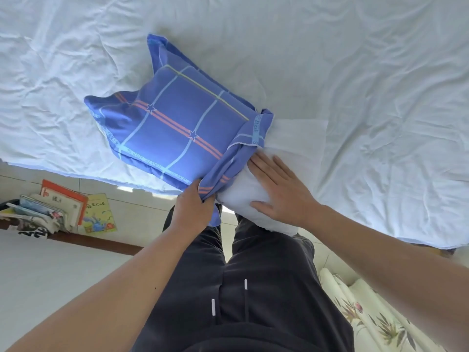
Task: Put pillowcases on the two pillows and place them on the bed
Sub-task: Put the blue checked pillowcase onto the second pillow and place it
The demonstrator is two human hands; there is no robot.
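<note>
A white pillow (294, 138) lies across the near edge of the bed (355, 72), most of it inside a blue checked pillowcase (175, 120) with orange stripes and stars. The pillow's bare white end sticks out of the case opening towards me. My left hand (194, 208) grips the bunched hem of the pillowcase at that opening. My right hand (280, 190) lies flat with straight fingers on the exposed white end, fingertips at the hem. I see only this one pillow.
The bed's wrinkled white sheet fills the upper view. Left on the tiled floor, a stack of books (63, 209) leans at a low ledge. A floral cloth (375, 316) lies at the lower right beside my legs in dark trousers.
</note>
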